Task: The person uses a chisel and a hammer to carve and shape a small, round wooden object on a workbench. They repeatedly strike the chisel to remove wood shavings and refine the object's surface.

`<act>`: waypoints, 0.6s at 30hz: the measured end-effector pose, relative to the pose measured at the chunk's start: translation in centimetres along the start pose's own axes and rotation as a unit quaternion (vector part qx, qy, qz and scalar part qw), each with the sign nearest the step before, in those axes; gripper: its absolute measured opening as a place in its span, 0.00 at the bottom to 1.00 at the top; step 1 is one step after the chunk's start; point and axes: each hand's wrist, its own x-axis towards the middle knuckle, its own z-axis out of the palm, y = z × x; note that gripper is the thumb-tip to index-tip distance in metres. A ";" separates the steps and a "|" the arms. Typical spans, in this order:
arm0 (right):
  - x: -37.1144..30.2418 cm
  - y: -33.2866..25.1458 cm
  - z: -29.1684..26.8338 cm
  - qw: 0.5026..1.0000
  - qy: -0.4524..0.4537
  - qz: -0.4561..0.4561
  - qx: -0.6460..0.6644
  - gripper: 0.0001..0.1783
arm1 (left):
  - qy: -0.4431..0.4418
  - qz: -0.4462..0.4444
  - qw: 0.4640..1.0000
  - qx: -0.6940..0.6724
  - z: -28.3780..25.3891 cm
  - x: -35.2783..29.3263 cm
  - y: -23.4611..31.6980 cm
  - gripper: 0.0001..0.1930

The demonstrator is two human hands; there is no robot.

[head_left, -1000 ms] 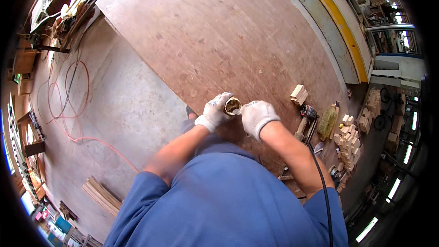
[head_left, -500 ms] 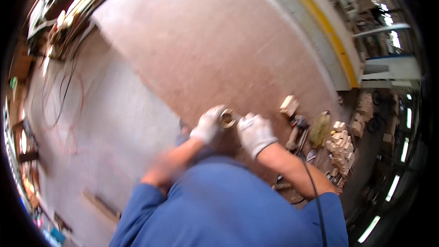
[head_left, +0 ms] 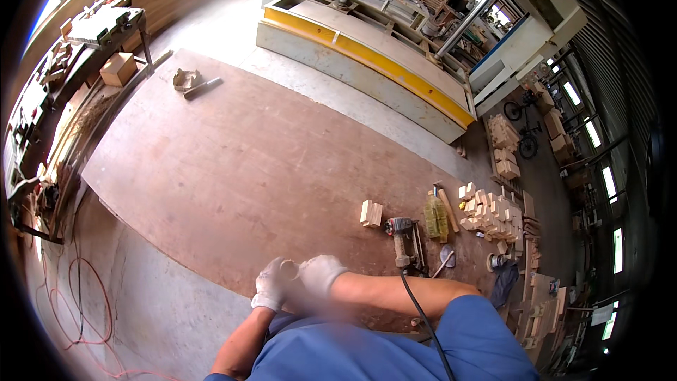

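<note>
Both my hands wear whitish work gloves and are brought together low in front of my blue-clothed body. My left hand (head_left: 271,285) is closed on a small ring-shaped roll of tape (head_left: 289,268); it is blurred and largely covered. Right beside it, my right hand (head_left: 321,275) is closed, with its fingers turned in toward the roll. What those fingers grip, if anything, is hidden. A dark cable (head_left: 422,312) runs down across my right forearm.
A large brown board (head_left: 233,162) covers the floor ahead. On its right are a wood block (head_left: 371,214), a nail gun (head_left: 400,240), a yellowish bag (head_left: 435,217) and piled blocks (head_left: 493,213). Beyond stands a yellow-striped machine (head_left: 367,60). A red hose (head_left: 111,296) lies left.
My hands, apart before with the ring in the left, have come together. The view has tilted up and shows more of the machine and the board's far end.
</note>
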 end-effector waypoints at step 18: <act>2.1 3.1 3.1 0.997 -0.055 0.005 0.053 0.18 | 0.039 0.097 0.994 -0.013 0.0 0.0 -0.3 0.26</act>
